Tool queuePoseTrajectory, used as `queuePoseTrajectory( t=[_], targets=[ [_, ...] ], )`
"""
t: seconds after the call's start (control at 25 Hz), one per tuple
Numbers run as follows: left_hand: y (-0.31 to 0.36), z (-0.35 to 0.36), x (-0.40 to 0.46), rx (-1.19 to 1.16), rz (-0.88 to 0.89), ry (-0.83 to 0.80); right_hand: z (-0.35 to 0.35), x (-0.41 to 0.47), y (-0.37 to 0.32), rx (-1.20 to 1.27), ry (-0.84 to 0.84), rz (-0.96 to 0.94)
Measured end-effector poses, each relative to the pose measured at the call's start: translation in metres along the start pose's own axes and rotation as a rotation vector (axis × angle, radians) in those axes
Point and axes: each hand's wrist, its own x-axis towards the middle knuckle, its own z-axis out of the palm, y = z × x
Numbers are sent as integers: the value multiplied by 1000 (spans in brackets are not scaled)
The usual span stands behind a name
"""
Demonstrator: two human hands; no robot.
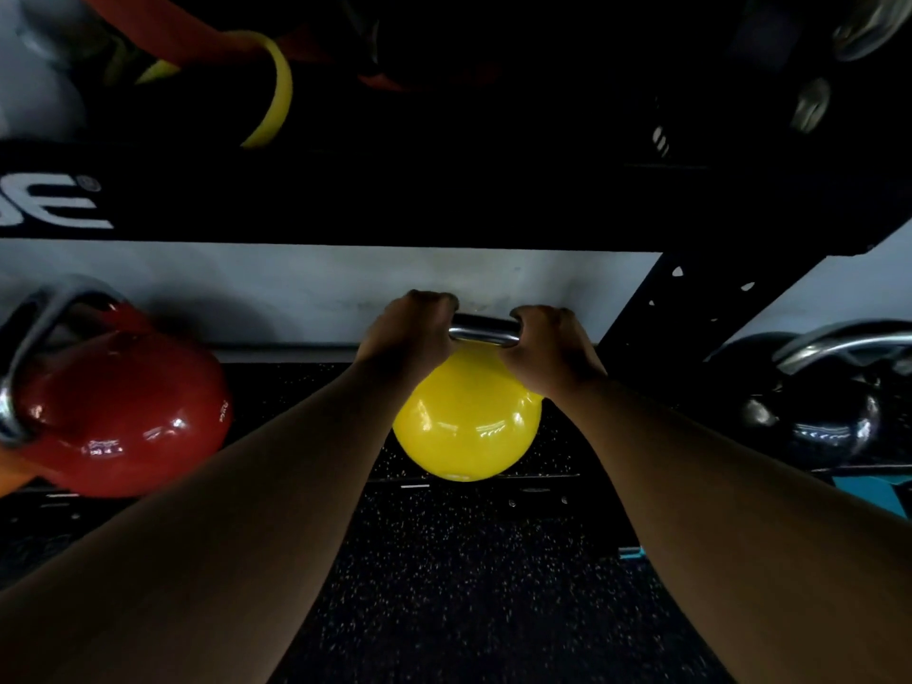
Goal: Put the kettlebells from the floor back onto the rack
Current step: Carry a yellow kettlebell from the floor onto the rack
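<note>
A yellow kettlebell with a steel handle is in the centre, at the front edge of the black rack's low shelf. My left hand grips the handle's left end and my right hand grips its right end, both with fingers wrapped over the bar. Whether the bell rests on the shelf or hangs just above it, I cannot tell. A red kettlebell sits on the shelf to the left. A black kettlebell sits to the right, beyond the rack's upright.
A black upper shelf beam with white lettering crosses overhead. Orange and yellow resistance bands hang above it. A perforated black upright stands right of the yellow bell. Speckled black rubber floor lies below; a white wall is behind.
</note>
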Motion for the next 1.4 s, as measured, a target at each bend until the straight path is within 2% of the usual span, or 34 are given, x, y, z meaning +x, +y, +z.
queuePoseTrajectory(
  t=[0.24,0.56,0.76,0.88,0.96,1.04,1.12,1.28,1.4],
  targets=[
    [9,10,-6,-12,-32,87,-6,5,10,21,-37,-82],
    [21,9,-10,-29,-108,116,-7,10,18,9,-98,-151],
    [18,5,-10,-123,-187,49,-6,10,16,-17,-127,-112],
    [20,-7,-23,-215,-188,-51,-13,5,13,-101,-158,-138],
    [12,-17,-49,-231,-227,-53,-21,-1,0,-194,-119,-278],
    [-7,-28,-86,-203,-279,-22,-23,-10,-26,-206,-69,-442],
    [-32,-40,-129,-131,-318,-61,-14,-19,-56,-199,-66,-567],
    [-86,-67,-232,-186,-488,-157,31,-48,-130,-193,-131,-789],
    [-120,-81,-332,-197,-667,-183,74,-93,-195,-159,-259,-919]
  ],
)
